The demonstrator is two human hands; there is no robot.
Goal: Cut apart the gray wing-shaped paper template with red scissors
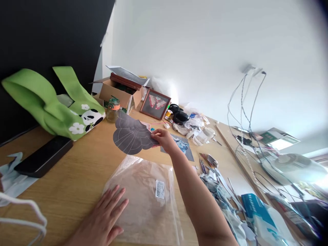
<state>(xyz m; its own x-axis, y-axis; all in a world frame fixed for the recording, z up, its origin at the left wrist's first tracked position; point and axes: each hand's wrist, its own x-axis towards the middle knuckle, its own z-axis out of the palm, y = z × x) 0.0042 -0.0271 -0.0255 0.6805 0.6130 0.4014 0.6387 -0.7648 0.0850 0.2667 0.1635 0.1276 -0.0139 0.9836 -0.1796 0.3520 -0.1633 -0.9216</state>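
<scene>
My right hand (164, 138) pinches the right edge of a dark grey paper cutout (132, 135) with scalloped edges and pale drawn lines. The cutout is held up over the desk, beyond a clear plastic bag (143, 205). That bag lies flat and carries a white barcode label (160, 189). My left hand (109, 212) rests flat with fingers spread, on the bag's left edge. Partly behind my right forearm lies a grey sheet with a blue pattern (183, 147).
A green panda tote bag (74, 116) and black case (44, 155) sit left. Behind stand a jar (112, 111), cardboard box (120, 94) and framed butterfly-like picture (155, 104). Right are fabric scraps (217, 194), a blue tissue pack (258, 212) and hanging cables (242, 112).
</scene>
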